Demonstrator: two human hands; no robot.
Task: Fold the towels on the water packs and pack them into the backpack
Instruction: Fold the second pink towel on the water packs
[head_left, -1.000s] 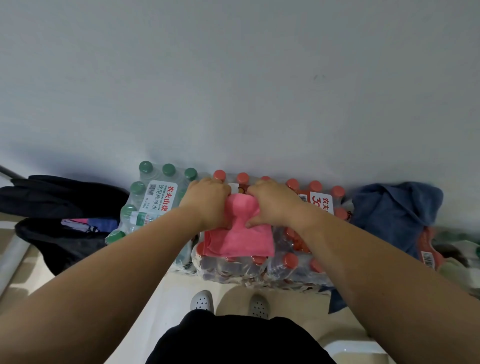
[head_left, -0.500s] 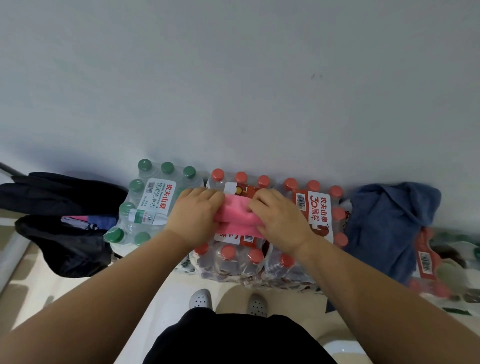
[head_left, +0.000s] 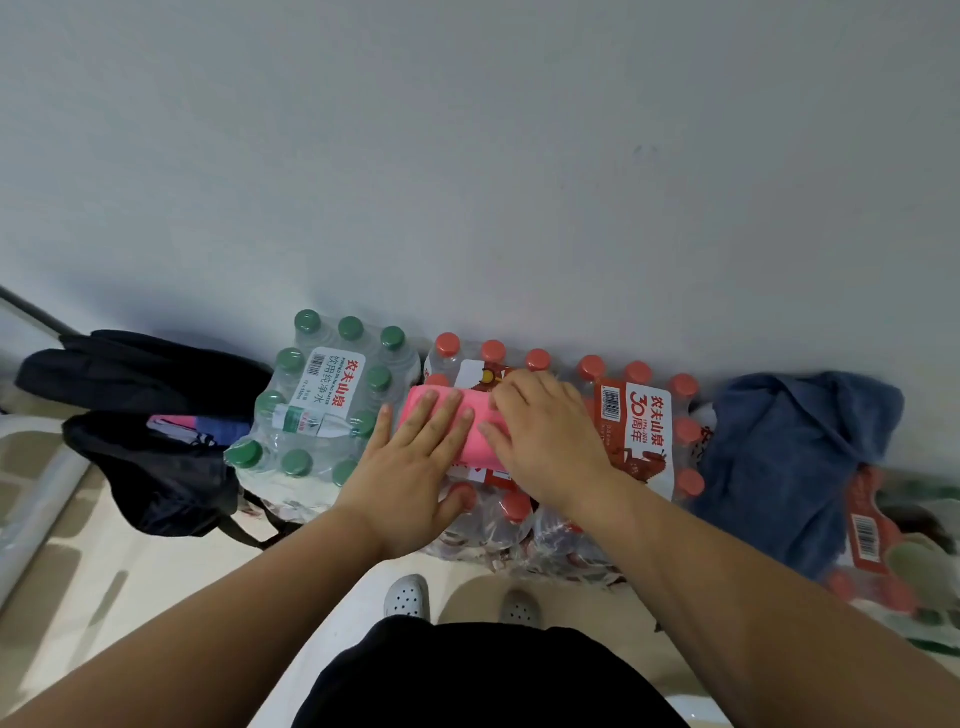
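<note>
Pink towel (head_left: 480, 448) — long axis left-right — under left hand (head_left: 410, 478), right hand (head_left: 550, 436).

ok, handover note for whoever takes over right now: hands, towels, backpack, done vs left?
Left hand: flat, pressing the folded pink cloth towel.
Right hand: fingers resting on the same towel, gripping nothing.
The towel lies on the red-capped shrink-wrapped water pack. Crumpled blue towel lies to the right, unfolded. Open black fabric backpack sits at far left, with pink and blue cloth showing inside.
Done: pink towel folded small.
Left: put it in the backpack, then fold and pack the blue towel.
</note>
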